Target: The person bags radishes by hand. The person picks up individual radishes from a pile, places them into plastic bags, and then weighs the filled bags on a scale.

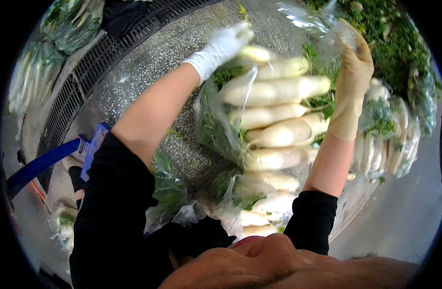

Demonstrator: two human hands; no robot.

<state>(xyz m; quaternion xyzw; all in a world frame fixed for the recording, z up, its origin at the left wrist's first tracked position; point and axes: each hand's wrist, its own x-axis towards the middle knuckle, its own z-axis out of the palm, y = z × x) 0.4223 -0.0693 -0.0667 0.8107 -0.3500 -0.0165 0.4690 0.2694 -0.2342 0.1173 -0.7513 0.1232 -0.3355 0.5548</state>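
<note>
My right hand (354,54), in a cream-coloured glove, pinches a crumpled clear plastic bag (307,20) at the upper right. My left hand (226,45) wears a white glove and is at the far end of a row of white radishes. Its fingers are curled and blurred; whether they grip anything is unclear. Between my forearms the radishes, one a large white radish (275,92), lie side by side. Clear plastic film (221,119) with green leaves in it lies along their left side. Nearer my body lie more radishes (271,180), partly covered by plastic.
A heap of leafy greens (390,47) lies at the upper right, above bagged white radishes (372,151). A dark drain grate (67,97) curves along the left of the speckled floor (134,79). Bagged vegetables (37,79) lie beyond it. A blue frame (94,148) stands beside my left arm.
</note>
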